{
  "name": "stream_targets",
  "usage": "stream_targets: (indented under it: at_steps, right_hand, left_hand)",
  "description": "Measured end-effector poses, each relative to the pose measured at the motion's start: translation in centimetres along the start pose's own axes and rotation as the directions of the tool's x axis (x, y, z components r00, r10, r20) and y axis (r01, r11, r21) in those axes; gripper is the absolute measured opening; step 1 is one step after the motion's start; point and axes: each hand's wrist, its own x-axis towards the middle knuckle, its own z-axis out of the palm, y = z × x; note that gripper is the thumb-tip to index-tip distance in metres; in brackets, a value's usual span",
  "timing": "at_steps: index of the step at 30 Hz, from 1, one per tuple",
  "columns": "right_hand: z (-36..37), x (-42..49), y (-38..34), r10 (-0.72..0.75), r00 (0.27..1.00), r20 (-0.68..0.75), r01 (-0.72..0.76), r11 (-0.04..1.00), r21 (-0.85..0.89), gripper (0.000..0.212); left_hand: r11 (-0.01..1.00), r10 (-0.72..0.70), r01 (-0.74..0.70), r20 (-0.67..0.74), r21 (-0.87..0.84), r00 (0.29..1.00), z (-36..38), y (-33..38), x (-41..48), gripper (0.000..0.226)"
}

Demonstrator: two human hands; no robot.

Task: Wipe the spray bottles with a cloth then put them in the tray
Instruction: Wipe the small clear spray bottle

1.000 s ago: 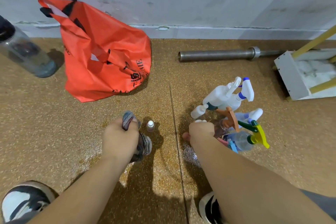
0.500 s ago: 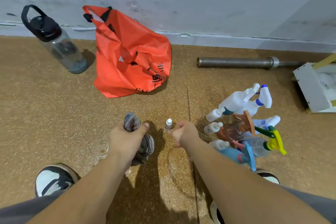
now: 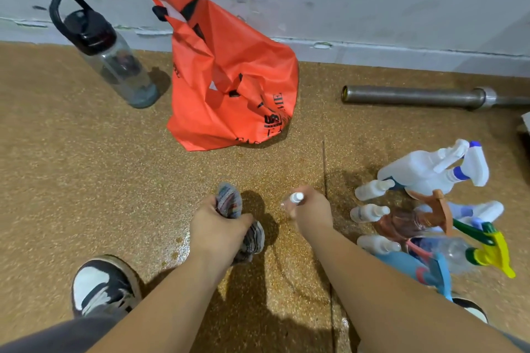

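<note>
My left hand grips a crumpled striped grey cloth, which sticks out above and below the fist. My right hand is closed around a small clear spray bottle with a white cap, just right of the cloth. Several more spray bottles lie in a pile on the floor at the right: a large white one with a blue collar, small white ones, a brown one, a clear one with a yellow-green trigger and a blue one. Only a corner of the white tray shows at the right edge.
An orange shopping bag stands by the wall, with a dark water bottle to its left. A steel bar lies along the wall at the right. My shoes rest on the speckled brown floor near the bottom.
My right hand left the bottle pile, moved left and took hold of the small white-capped bottle that stood on the floor. The view swung left, so the tray slid mostly out of sight.
</note>
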Motion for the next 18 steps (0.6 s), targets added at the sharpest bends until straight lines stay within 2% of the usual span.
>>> stream_targets:
  at_steps: [1,3,6,9,11,15,18]
  right_hand:
    - [-0.4,-0.3,-0.1,-0.042,0.999,-0.013,0.042,0.999,0.003,0.003]
    - [-1.6,-1.0,-1.0,-0.082,0.997,0.013,0.08,0.991,0.11,0.011]
    - [-4.3,-2.2,-3.6,-0.087,0.988,0.13,0.044,0.951,0.305,0.015]
    - [-7.8,-3.9,-6.9,-0.064,0.968,0.244,-0.028,0.935,0.354,0.029]
    - [-10.4,-5.6,-9.2,-0.104,0.949,0.298,-0.011,0.934,0.358,0.03]
    - [-15.4,-11.2,-14.4,-0.265,0.893,0.363,0.107,0.91,0.401,0.025]
    - [-18.6,-16.0,-17.4,-0.348,0.844,0.408,0.157,0.887,0.433,0.02]
  left_hand:
    - [1.0,-0.008,0.007,-0.016,-0.028,1.0,0.0,0.2,0.0,0.022]
    - [0.993,-0.04,0.037,-0.025,-0.11,0.999,-0.2,0.8,-0.4,0.016]
    - [0.974,-0.068,0.072,0.023,-0.214,0.997,-0.6,2.3,-1.5,0.014]
    - [0.941,-0.069,0.087,0.067,-0.328,0.995,-1.4,4.1,-3.4,0.025]
    - [0.931,-0.035,0.061,0.079,-0.36,0.996,-2.4,5.7,-5.0,0.034]
    - [0.889,0.058,-0.006,0.1,-0.458,0.993,-4.9,9.9,-9.5,0.016]
    - [0.847,0.158,-0.068,0.127,-0.528,0.979,-7.0,12.4,-12.9,0.015]
